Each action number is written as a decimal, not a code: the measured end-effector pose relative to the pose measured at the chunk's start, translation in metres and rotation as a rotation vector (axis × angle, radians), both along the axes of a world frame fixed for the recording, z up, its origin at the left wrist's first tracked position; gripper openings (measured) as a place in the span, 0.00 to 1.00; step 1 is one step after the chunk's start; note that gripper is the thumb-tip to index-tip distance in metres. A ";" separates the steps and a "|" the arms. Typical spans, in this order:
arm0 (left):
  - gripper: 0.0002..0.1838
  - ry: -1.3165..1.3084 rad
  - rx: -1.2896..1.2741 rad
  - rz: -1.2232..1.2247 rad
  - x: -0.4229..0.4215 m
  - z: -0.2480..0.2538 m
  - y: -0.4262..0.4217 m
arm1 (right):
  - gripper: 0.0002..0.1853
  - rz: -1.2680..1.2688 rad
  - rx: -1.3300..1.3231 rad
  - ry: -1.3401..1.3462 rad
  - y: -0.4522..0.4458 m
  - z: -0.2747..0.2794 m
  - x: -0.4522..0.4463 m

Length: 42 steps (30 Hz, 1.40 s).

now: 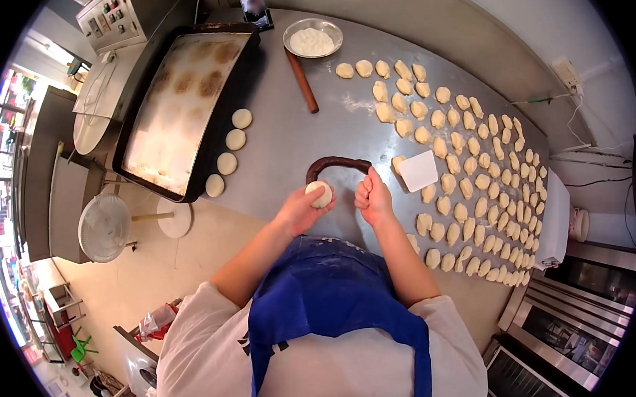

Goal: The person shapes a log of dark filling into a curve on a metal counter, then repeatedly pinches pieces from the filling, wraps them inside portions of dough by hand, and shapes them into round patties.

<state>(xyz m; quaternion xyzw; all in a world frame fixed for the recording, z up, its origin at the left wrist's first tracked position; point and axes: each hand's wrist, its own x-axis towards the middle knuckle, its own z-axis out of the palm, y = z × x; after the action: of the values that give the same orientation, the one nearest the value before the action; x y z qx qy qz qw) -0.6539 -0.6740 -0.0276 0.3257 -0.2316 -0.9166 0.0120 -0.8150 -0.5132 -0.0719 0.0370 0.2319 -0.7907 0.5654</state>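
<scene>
Across the table (271,108) I see a dark paste rope (336,160) mid-frame, the right hand (375,198) with fingers curled at its right end, grip unclear to me, and the left hand (301,210) with fingers closed around a pale dough round (318,194) just below centre.

Your left hand (306,210) holds a pale, round, smooth-looking piece of dough (318,194) at its fingers, one face turned up. Just beyond that hand lies a glossy dark-brown rope of filling (338,161), bent in an arch: one end drops behind the dough, the other meets the thumb of your right hand (375,199). Whether it is pinched there, you cannot tell.
</scene>
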 end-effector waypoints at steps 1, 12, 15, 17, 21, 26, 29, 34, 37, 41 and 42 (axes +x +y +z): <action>0.15 0.000 -0.044 -0.022 0.001 -0.006 0.003 | 0.04 -0.062 0.059 0.144 0.000 -0.009 0.002; 0.19 0.030 -0.072 -0.060 0.008 0.011 0.004 | 0.25 -0.162 0.449 1.879 -0.048 0.051 0.069; 0.18 -0.010 -0.178 0.012 0.018 -0.008 0.001 | 0.16 -0.141 0.600 1.849 -0.041 0.059 0.073; 0.17 0.017 -0.212 0.028 0.023 -0.016 0.000 | 0.14 -0.029 0.578 1.741 -0.043 0.050 0.074; 0.15 -0.074 -0.289 0.020 0.034 -0.020 0.000 | 0.11 0.005 0.558 1.713 -0.049 0.045 0.079; 0.15 -0.051 -0.106 -0.039 0.056 -0.033 -0.013 | 0.11 0.226 0.588 0.836 -0.044 0.010 0.076; 0.15 -0.174 -0.083 0.106 0.069 -0.056 -0.022 | 0.13 0.006 0.721 1.196 -0.045 -0.003 0.075; 0.17 -0.211 -0.094 0.088 0.072 -0.038 -0.023 | 0.19 0.032 0.513 2.160 -0.027 -0.035 0.071; 0.17 -0.180 -0.152 0.075 0.063 -0.023 -0.020 | 0.20 -0.103 0.611 2.034 -0.034 0.002 0.080; 0.20 -0.010 -0.017 -0.012 0.045 -0.023 -0.014 | 0.16 0.139 0.578 1.632 -0.045 0.037 0.081; 0.21 -0.056 -0.032 -0.021 0.041 -0.017 -0.011 | 0.16 0.184 0.634 1.659 -0.046 0.040 0.080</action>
<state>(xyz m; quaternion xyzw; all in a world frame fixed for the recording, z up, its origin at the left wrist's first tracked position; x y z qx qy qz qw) -0.6126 -0.6847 -0.0445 0.3485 -0.2499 -0.9034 0.0013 -0.7350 -0.5593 -0.0321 -0.4112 0.7763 -0.4131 0.2401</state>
